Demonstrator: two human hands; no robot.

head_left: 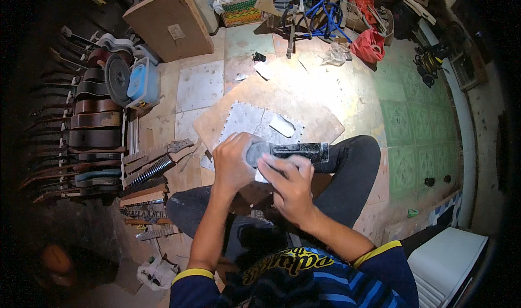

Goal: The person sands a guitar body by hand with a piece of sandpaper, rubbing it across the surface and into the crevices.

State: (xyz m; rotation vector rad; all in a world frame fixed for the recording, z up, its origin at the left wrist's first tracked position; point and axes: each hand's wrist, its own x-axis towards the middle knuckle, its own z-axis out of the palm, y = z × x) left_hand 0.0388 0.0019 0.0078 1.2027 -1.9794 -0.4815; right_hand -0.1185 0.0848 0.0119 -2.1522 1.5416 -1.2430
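Observation:
Over my lap, my left hand [232, 157] is wrapped round the grey, rounded end of a dark piece. The rest of this piece, a black glossy bar [299, 152], sticks out to the right with dusty edges; I cannot tell its exact kind. My right hand [290, 184] is closed just beside it, thumb and fingers pinched against the grey end. Under those fingers shows a small white folded scrap [261, 176], perhaps sandpaper. Beyond my hands, a white oblong piece [282, 125] rests on a grey sheet [241, 116] with dotted edges.
A flat brown board [320, 116] lies under the sheet. Several guitars [96, 121] hang in a row at left, with guitar necks [149, 172] on the floor below. Blue tubing [324, 16] and a red bag [368, 45] are at the back. A white box-shaped thing [448, 259] stands at right.

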